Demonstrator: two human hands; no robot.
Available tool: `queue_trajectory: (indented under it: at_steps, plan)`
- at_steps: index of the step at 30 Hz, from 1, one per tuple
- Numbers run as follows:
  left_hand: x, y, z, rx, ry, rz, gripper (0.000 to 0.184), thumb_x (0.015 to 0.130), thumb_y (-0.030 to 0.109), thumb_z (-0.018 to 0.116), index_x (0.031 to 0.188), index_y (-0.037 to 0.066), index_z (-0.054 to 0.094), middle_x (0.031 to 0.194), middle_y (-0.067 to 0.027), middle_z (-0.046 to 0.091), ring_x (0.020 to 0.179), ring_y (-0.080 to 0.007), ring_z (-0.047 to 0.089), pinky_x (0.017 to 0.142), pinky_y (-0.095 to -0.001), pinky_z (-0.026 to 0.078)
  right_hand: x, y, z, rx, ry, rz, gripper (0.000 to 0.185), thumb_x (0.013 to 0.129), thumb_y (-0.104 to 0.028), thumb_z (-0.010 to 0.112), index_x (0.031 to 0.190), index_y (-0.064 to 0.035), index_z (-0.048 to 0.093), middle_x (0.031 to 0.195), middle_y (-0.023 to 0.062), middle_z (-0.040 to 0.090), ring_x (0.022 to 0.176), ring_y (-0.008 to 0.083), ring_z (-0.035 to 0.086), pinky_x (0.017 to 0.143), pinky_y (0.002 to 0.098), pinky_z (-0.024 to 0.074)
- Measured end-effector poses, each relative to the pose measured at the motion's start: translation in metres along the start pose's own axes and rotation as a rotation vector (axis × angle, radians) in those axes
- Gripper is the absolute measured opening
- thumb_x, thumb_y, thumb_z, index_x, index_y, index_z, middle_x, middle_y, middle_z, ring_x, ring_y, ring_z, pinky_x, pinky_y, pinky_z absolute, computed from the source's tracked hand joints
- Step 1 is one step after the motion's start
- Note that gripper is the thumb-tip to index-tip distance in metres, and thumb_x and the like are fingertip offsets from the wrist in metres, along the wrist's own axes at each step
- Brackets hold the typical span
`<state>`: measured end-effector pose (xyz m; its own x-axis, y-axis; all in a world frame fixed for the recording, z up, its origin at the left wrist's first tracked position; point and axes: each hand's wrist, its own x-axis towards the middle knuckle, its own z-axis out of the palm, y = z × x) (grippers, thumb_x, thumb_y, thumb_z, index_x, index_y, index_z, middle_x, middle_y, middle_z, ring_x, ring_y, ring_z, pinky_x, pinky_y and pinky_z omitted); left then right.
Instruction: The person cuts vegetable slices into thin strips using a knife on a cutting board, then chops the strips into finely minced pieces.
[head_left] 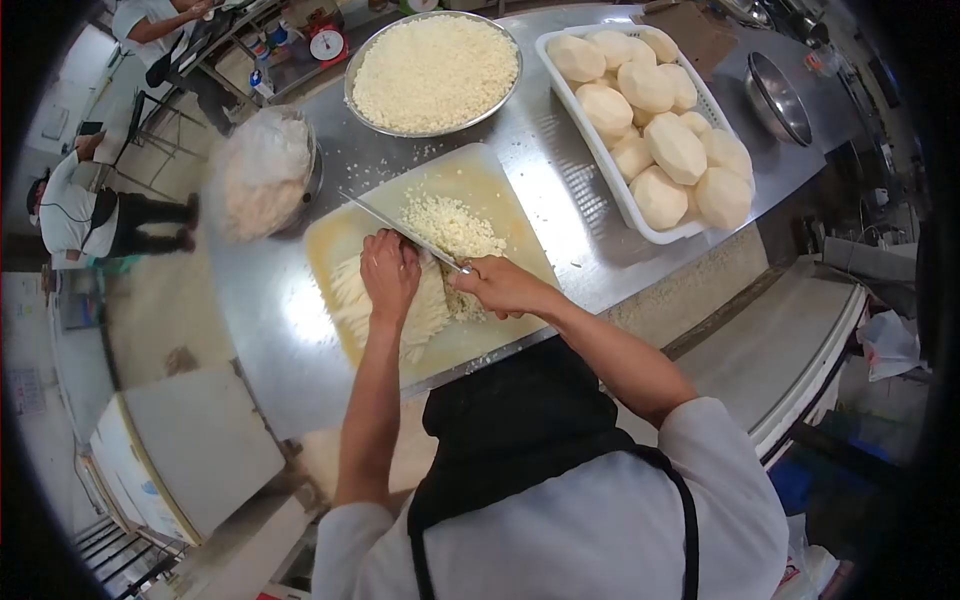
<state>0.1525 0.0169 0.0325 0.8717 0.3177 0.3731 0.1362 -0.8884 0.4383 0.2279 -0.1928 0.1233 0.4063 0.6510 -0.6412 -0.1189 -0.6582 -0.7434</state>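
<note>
My right hand [503,286] is wrapped round the handle of a kitchen knife [408,232], whose long blade points up and left across the cutting board [490,175]. My left hand [390,268], fingers curled, presses on pale vegetable strips [422,318] right beside the blade. On the blade's far side lies a heap of small diced pieces [450,222]. More pieces lie near my right hand, partly hidden by it.
Beyond the board stands a metal bowl [362,115] heaped with diced pieces. A white basket [625,205] holds several peeled round vegetables. A plastic-covered bowl [262,175] stands left, a steel bowl [778,98] far right. Two other people are at the upper left.
</note>
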Motion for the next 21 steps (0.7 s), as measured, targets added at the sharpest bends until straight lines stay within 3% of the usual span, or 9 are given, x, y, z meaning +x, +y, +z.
queue_trajectory:
  at_steps: [14,17,21]
  plan:
    - [-0.005,-0.002,0.003,-0.021,0.063,-0.012,0.011,0.077,-0.001,0.065,0.088,0.001,0.064,0.087,-0.0165,0.061,0.087,-0.0396,0.058,0.076,-0.0511,0.049,-0.026,-0.018,-0.016,-0.025,-0.02,0.033,0.044,0.106,-0.046,0.057,0.1,-0.0034,0.065,0.057,0.0021,0.05,0.046,0.0135,0.054,0.037,0.0305,0.0377]
    - [-0.001,-0.003,0.001,-0.066,0.042,0.005,0.01,0.079,0.0,0.064,0.089,0.001,0.064,0.088,-0.017,0.061,0.088,-0.0397,0.058,0.077,-0.0509,0.049,0.0,0.008,-0.005,0.03,-0.03,0.017,0.044,0.107,-0.045,0.057,0.101,-0.0028,0.064,0.057,0.0013,0.049,0.045,0.0128,0.052,0.037,0.0312,0.0369]
    - [-0.004,0.008,-0.017,-0.089,0.004,-0.015,0.013,0.084,0.001,0.063,0.097,0.001,0.063,0.095,-0.018,0.061,0.093,-0.0394,0.057,0.083,-0.0496,0.047,-0.009,0.007,-0.004,0.072,-0.016,-0.013,0.047,0.104,-0.045,0.058,0.106,0.0017,0.066,0.062,0.008,0.057,0.048,0.0188,0.058,0.042,0.0361,0.0445]
